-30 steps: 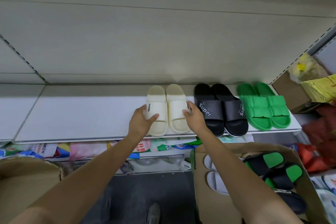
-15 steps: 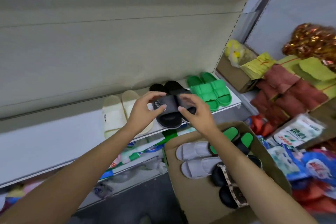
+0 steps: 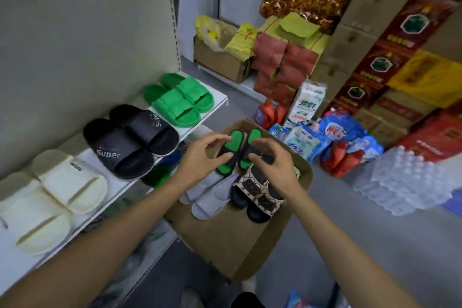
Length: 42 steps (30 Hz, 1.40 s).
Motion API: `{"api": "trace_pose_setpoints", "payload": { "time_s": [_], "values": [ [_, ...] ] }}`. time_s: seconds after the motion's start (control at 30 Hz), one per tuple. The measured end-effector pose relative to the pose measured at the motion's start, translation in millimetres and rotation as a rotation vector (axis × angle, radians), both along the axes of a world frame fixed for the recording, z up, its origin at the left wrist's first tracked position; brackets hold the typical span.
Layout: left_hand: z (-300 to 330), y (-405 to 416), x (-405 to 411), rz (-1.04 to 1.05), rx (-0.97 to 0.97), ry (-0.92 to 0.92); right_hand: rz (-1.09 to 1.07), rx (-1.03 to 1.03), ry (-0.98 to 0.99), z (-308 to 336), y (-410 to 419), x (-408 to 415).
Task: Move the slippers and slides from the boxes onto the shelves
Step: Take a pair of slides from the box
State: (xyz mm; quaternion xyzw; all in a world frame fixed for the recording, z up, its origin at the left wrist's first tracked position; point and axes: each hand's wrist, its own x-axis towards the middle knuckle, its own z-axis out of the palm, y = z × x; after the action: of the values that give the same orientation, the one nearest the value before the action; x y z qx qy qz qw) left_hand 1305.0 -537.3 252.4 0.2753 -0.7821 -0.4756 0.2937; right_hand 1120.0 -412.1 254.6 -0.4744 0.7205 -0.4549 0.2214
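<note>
Centre of frame: left hand (image 3: 200, 157) and right hand (image 3: 272, 161) over the cardboard box (image 3: 225, 245), fingers half-curled, grip on the green-and-black slides (image 3: 236, 140) uncertain. 3 pairs sit on the shelf (image 3: 217, 97) at left.

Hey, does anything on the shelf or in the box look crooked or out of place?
Nothing stands out. The cream pair, black pair and green pair sit side by side on the shelf. In the box, the grey pair and patterned pair lie neatly; both hands reach over the black-and-green pair.
</note>
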Motion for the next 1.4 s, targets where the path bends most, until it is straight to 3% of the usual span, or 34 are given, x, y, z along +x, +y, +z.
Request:
{"api": "trace_pose_setpoints", "payload": {
  "time_s": [0.23, 0.4, 0.67, 0.97, 1.1, 1.23, 1.4],
  "values": [
    [-90.2, 20.2, -76.1, -0.156, 0.161, -0.224, -0.274, 0.238, -0.209, -101.8, 61.7, -64.4],
    [-162.7, 14.9, -113.5, -0.109, 0.319, -0.412, -0.434, 0.442, -0.422, -180.2, 81.0, -92.1],
    [-255.5, -8.6, -157.5, 0.042, 0.527, -0.63, -0.372, 0.721, -0.597, -282.7, 76.4, -118.1],
    [-278.4, -1.7, -165.8, 0.059, 0.552, -0.611, -0.41, 0.686, -0.629, -300.4, 55.2, -129.1],
    [-270.7, 1.2, -165.7, 0.017, 0.587, -0.588, -0.428, 0.552, -0.745, -284.5, 65.2, -138.5],
    [-258.4, 6.8, -170.3, 0.135, 0.676, -0.526, -0.426, 0.396, -0.807, -271.5, 67.7, -150.6],
    [-237.3, 19.3, -179.1, 0.318, 0.723, -0.459, -0.456, 0.343, -0.818, -248.1, 63.3, -166.2]
  ]
}}
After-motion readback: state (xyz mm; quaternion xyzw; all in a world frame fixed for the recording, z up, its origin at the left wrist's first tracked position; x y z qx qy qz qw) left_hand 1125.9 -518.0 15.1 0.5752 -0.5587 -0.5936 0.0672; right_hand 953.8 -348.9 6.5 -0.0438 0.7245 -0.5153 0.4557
